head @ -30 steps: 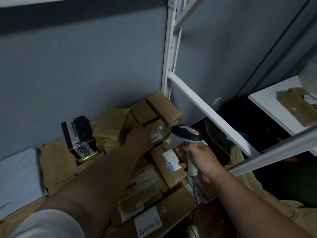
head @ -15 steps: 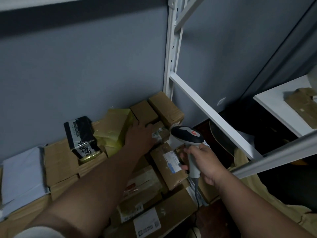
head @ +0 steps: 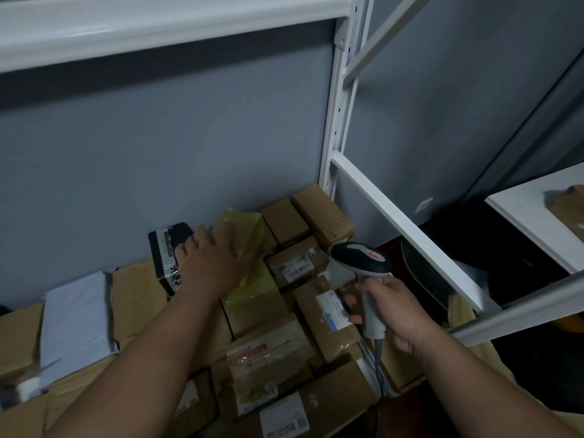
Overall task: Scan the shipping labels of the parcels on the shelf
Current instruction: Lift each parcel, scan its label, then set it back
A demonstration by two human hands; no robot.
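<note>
Several cardboard parcels lie packed on a low shelf. My left hand (head: 212, 260) reaches across them and grips the near side of a yellow-wrapped parcel (head: 244, 230) at the back, next to a black and white box (head: 169, 251). My right hand (head: 387, 306) holds a grey and black barcode scanner (head: 360, 259) by its handle, its head above a small brown parcel with a barcode label (head: 297, 267). Just left of that hand lies another brown parcel with a white and blue label (head: 333, 311).
A white shelf post (head: 339, 99) and a slanted white rail (head: 407, 235) stand on the right. A white mailer bag (head: 77, 314) lies at the left on cardboard. A white board (head: 534, 216) with a parcel is at the far right. An upper shelf edge (head: 126, 30) runs overhead.
My left hand has moved left and back, from the small labelled parcel to the yellow-wrapped one. The view has tilted up a little; my right hand keeps the scanner in about the same place.
</note>
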